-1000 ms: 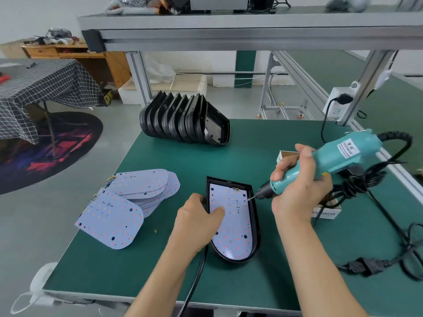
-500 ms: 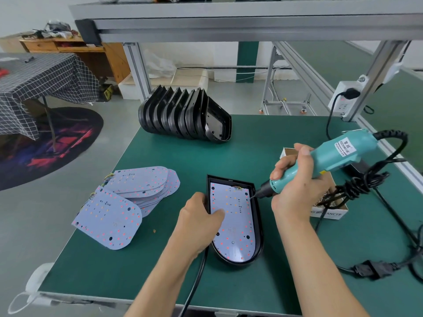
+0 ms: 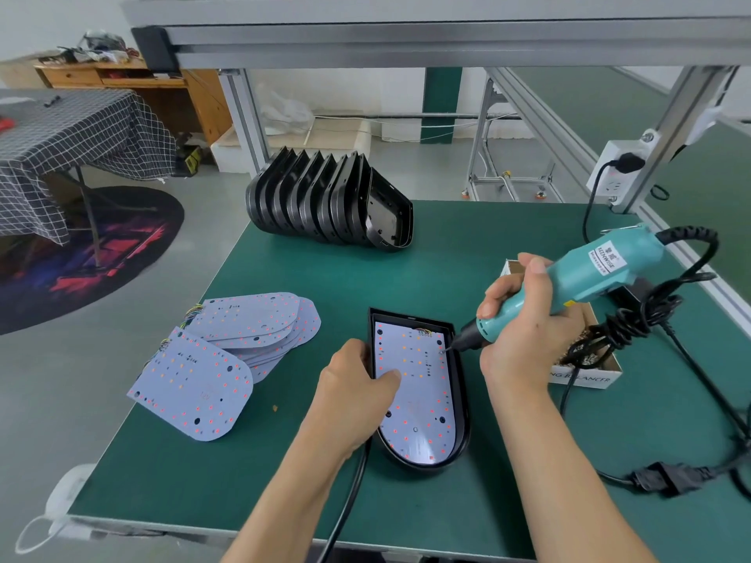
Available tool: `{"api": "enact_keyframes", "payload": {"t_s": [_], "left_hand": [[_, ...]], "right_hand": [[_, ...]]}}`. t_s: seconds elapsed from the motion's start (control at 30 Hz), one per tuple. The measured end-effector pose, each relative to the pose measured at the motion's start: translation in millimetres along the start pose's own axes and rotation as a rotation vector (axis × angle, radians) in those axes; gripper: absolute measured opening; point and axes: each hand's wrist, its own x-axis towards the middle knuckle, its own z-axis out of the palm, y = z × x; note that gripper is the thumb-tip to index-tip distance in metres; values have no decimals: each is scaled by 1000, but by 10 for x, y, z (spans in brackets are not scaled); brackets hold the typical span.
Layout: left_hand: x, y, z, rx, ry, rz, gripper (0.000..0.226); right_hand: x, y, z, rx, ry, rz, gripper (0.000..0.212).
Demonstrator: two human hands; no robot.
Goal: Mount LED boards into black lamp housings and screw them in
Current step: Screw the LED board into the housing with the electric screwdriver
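Housing (image 3: 459,404) with LED board (image 3: 410,404) steadied mid-bench (image 3: 467,245) by left hand (image 3: 357,394), thumb on board. Screwdriver (image 3: 569,282) gripped by right hand (image 3: 524,331), tip at board's right edge. Spare boards (image 3: 227,359) left; stacked housings (image 3: 325,197) behind; screw box (image 3: 585,371), tangled cord (image 3: 626,323) right.

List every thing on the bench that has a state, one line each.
LED board: seated in housing, thumb pressing it.
Black housing: flat on mat, open side up.
Electric screwdriver: gripped, tip at board's right edge.
Left hand: steadying housing.
Right hand: gripping screwdriver.
Spare boards: loosely stacked.
Empty housings: nested on edge.
Plug: in socket.
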Motion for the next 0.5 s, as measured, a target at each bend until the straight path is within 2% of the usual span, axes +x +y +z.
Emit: {"api": "enact_keyframes", "payload": {"t_s": [0.5], "left_hand": [[-12, 4, 14, -14, 21, 25, 15]], "right_hand": [[-33, -20, 65, -78, -61, -38, 13]]}}
